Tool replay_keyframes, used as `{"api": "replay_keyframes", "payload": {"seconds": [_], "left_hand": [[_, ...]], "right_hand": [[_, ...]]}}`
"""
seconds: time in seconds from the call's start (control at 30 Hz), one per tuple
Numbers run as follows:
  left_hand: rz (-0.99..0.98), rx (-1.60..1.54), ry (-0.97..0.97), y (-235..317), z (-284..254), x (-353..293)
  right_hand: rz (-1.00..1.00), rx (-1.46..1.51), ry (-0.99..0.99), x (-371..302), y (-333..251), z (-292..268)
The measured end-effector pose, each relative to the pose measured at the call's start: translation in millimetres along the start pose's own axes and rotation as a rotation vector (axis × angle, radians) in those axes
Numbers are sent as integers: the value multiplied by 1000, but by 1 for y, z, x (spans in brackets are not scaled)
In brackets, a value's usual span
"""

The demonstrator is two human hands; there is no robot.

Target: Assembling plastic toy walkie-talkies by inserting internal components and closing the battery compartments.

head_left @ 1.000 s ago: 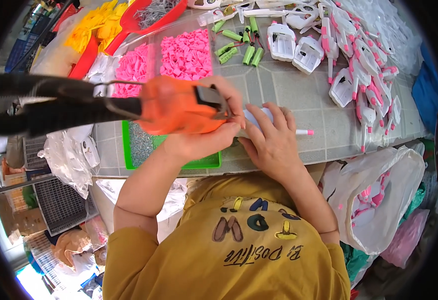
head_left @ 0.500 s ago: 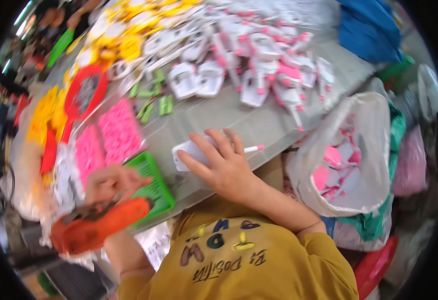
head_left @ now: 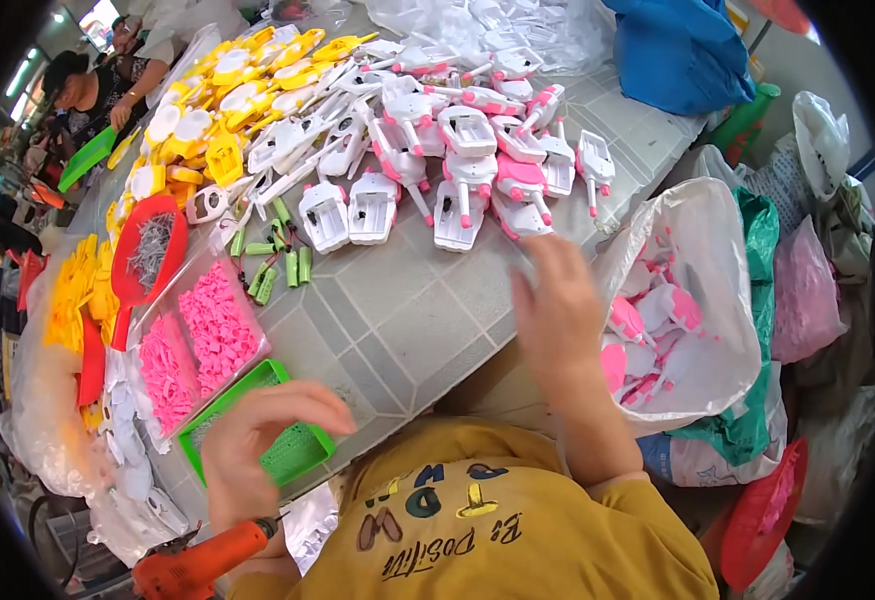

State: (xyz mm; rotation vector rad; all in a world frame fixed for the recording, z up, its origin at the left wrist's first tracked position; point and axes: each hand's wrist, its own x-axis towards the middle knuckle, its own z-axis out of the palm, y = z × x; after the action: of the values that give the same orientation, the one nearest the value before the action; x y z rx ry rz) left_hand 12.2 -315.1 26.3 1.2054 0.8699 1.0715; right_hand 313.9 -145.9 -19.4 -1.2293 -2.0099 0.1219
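My left hand (head_left: 270,430) hovers over the near end of a green basket (head_left: 303,462) with small metal pieces in it; its fingers stretch to the right, holding nothing visible. Just below that wrist is an orange power screwdriver (head_left: 203,562), apart from the fingers. My right hand (head_left: 558,300), blurred, is raised between the table edge and a white bag (head_left: 703,390), thumb apart and nothing seen in it. Beyond it lies a pile of white plastic housings with pink tips (head_left: 470,178), several with open hollow sides.
Left on the table are a clear tray of pink pieces (head_left: 220,310), a red scoop of screws (head_left: 153,250), green battery packs (head_left: 293,265) and yellow housings (head_left: 223,155). White-and-pink housings (head_left: 658,315) fill the bag at right. A person (head_left: 108,95) sits at far left.
The white pink-tipped housing is no longer in my right hand, which has moved right toward the bag. The orange screwdriver has dropped lower, away from my left hand. The view has shifted.
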Motion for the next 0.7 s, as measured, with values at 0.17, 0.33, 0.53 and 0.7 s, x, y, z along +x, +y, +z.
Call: {"api": "replay_keyframes", "payload": {"seconds": [0.17, 0.33, 0.53, 0.7], "left_hand": [[-71, 147, -325, -12, -17, 18], [-202, 295, -305, -15, -30, 21], [-183, 426, 356, 5, -38, 1], [-39, 727, 1037, -16, -100, 1]], "right_hand": [[-121, -30, -26, 36, 9, 89], [-123, -78, 40, 64, 23, 119], [-216, 28, 285, 69, -10, 93], [212, 1286, 127, 47, -33, 68]]}}
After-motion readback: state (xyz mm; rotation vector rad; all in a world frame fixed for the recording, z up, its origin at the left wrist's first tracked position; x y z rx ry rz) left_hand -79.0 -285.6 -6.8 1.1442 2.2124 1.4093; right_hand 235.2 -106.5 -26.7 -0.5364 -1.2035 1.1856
